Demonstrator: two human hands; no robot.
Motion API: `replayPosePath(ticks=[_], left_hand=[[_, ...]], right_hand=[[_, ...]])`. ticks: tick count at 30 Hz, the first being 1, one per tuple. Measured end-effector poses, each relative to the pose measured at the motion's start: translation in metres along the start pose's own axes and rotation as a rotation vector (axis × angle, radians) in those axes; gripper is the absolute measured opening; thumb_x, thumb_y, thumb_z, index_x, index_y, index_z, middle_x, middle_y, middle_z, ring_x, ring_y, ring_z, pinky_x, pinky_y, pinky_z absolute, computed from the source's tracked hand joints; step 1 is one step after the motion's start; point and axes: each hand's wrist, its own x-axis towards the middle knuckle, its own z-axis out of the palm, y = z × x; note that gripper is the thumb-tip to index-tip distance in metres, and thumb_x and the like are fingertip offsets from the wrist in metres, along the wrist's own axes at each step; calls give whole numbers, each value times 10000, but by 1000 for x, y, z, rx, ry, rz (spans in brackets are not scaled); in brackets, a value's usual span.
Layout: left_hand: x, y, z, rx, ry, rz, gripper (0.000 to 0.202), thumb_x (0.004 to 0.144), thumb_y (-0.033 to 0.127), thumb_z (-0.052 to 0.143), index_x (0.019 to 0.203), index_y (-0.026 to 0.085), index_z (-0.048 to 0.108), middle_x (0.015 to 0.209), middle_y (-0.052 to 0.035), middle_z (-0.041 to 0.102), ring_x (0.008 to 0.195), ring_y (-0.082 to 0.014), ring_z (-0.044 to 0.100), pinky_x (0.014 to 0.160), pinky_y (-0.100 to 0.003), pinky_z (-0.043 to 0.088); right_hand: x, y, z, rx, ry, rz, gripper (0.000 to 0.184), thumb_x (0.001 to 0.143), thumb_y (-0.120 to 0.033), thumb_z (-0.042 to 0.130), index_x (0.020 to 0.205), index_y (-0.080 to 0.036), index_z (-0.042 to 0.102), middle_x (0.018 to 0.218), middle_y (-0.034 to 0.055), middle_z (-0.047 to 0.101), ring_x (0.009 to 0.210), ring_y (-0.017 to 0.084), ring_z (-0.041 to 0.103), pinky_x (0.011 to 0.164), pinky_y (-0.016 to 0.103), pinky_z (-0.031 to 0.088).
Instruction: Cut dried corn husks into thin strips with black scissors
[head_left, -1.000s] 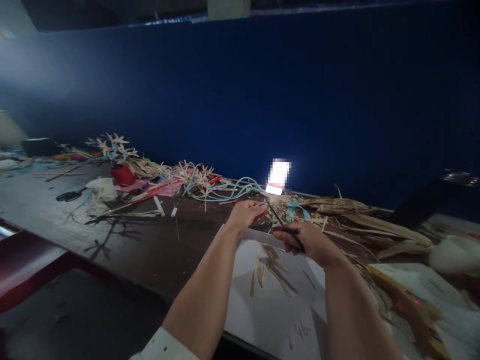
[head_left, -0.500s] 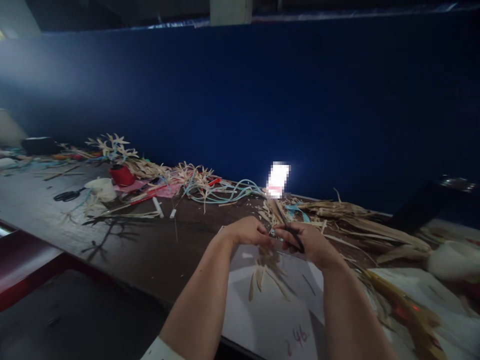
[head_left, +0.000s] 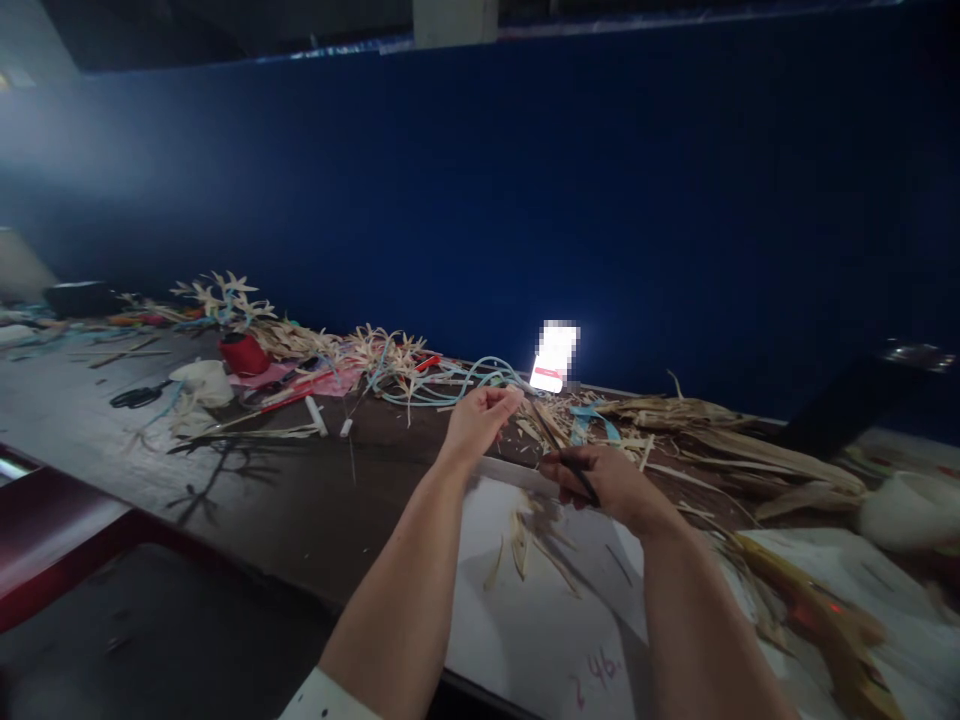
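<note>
My right hand is closed round the dark handles of a pair of scissors, whose blades point up and to the left. To the left of the blades, my left hand is raised with thumb and fingers pinched together. Whatever lies between those fingertips is too small to make out. Below both hands, several narrow pale husk strips lie on a white sheet marked with red handwriting. Small husk scraps are scattered just beyond the scissors.
A lit phone leans at the blue wall. Dried husks and a yellow glue gun lie at right. Leftward are blue-stemmed husk flowers, a red thread spool, a white tape roll and black scissors.
My left hand has moved up and away from the right hand, its fingers pinched. My right hand stays nearly in place with the scissors. The strips on the sheet lie slightly differently.
</note>
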Motion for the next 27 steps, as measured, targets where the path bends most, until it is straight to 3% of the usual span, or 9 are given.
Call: replayPosePath(ticks=[6,11,13,17,21,27], left_hand=[[1,0,1,-40,94,13,301,670,439,606,740,147,623,654,-4,595,460,-51,430,422,-171,335],[7,-4,-1,-204,289,-27,303,643,419,631,775,147,630,737,-20,628,604,-81,523,477,-165,395],[8,-4,0,-252,312,-43,311,636,418,638,787,146,629,753,-22,636,612,-77,527,482,-159,397],[4,-2,7,-322,241,-57,310,630,405,655,793,143,628,765,-27,646,596,-66,526,483,-153,393],[-5,-2,22,-368,90,-60,313,634,403,660,797,137,634,789,-42,655,588,-60,523,490,-150,398],[-15,-3,39,-310,-32,-105,314,644,400,654,798,128,619,785,-62,664,579,-78,535,488,-168,416]], right_hand=[[2,2,3,-28,-28,-23,403,663,-448,652,935,-152,671,496,-7,577,420,90,460,418,206,340],[-3,-5,0,16,-51,-57,389,665,-449,654,909,-145,665,512,-6,586,436,95,482,413,205,335],[-4,-9,0,106,-7,-70,377,671,-434,659,918,-150,652,529,-7,596,445,88,483,423,199,339],[0,-10,3,430,185,-101,357,673,-398,678,936,-166,615,655,17,650,537,102,548,476,202,387],[11,-7,10,733,299,-162,386,622,-334,726,951,-191,581,825,46,678,706,154,617,519,217,432],[22,-5,13,841,595,-282,376,605,-289,729,923,-218,540,866,19,658,720,142,627,500,194,447]])
